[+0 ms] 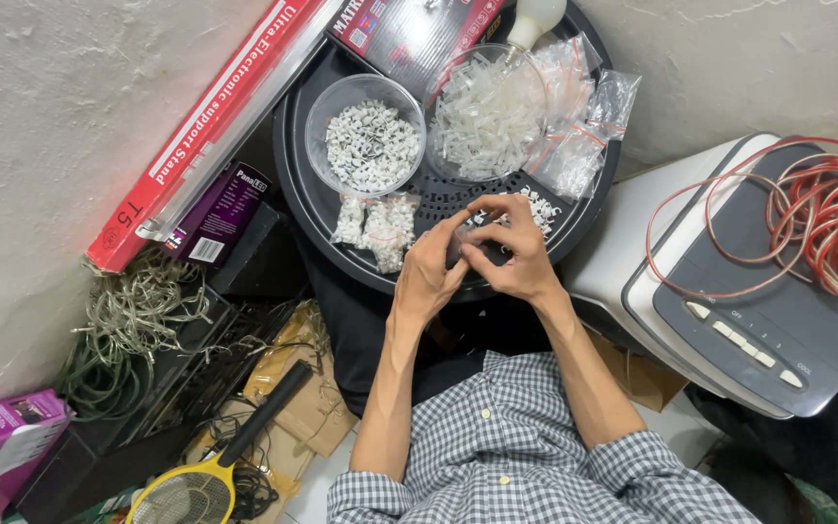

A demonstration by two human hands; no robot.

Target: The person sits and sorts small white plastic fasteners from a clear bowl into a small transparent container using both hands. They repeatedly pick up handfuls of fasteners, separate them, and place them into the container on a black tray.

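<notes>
Hands are meeting over the near edge of a round black tray point(295, 165), head view only. Left hand point(429, 272) and right hand point(511, 247) are pinching together with fingers narrowed, seemingly around a small clear bag, though what exactly sits between the fingertips is too small to tell. Loose white clips point(535, 206) are lying on the tray just beside the right hand, likely still waiting to be bagged. Two filled small bags of white clips point(375, 225) are sitting on the tray left of the hands, so some packing looks done. Farther back, a clear bowl of white clips point(369, 146) is looking well stocked, and a second clear bowl of translucent pieces point(485, 118) is full too, so plenty seems left. Zip bags of clear pieces point(584, 126) are lying at the tray's right rim. Off the tray: a long red box point(215, 121) against the wall, a grey appliance point(758, 301) with coiled red wire point(826, 218) on top, a yellow racket swatter point(196, 485) on the floor.
</notes>
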